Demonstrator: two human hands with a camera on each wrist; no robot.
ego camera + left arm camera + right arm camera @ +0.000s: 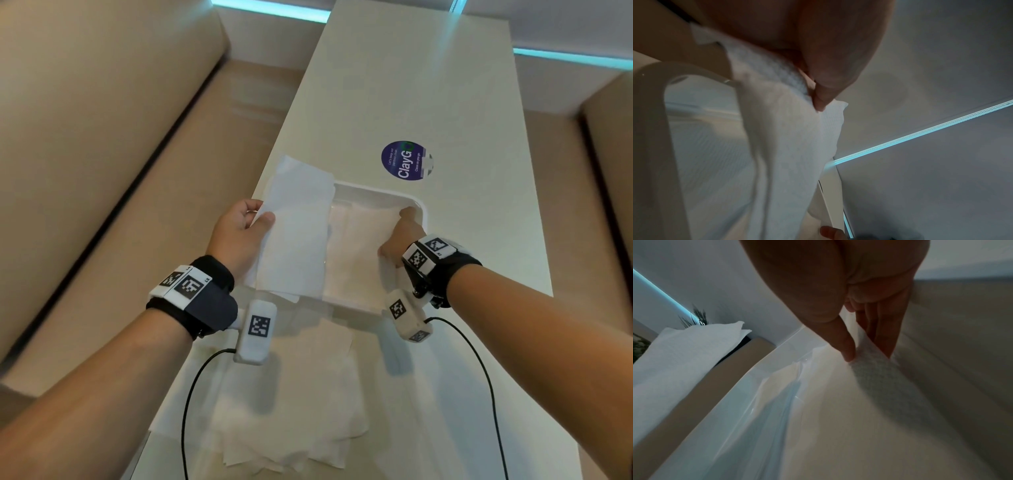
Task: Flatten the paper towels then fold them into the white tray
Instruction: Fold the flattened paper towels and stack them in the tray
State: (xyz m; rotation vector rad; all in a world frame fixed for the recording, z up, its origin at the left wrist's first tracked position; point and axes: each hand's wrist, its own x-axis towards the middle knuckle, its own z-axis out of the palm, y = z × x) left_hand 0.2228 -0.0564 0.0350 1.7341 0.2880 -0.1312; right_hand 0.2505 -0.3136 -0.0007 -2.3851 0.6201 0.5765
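A white tray (376,190) sits mid-table. My left hand (261,216) pinches a folded paper towel (298,236) by its left edge and holds it raised over the tray's left side; in the left wrist view the thumb (823,97) presses this towel (793,146). My right hand (403,222) is inside the tray at its far right corner. There it pinches the edge of a second paper towel (363,240), which lies on the tray floor. The right wrist view shows thumb and fingers (885,337) on either side of that towel's edge (871,374).
Several loose paper towels (284,411) lie spread on the white table (462,240) near me, under my wrists. A round blue sticker (406,160) is beyond the tray. Beige benches (85,154) run along both sides of the narrow table.
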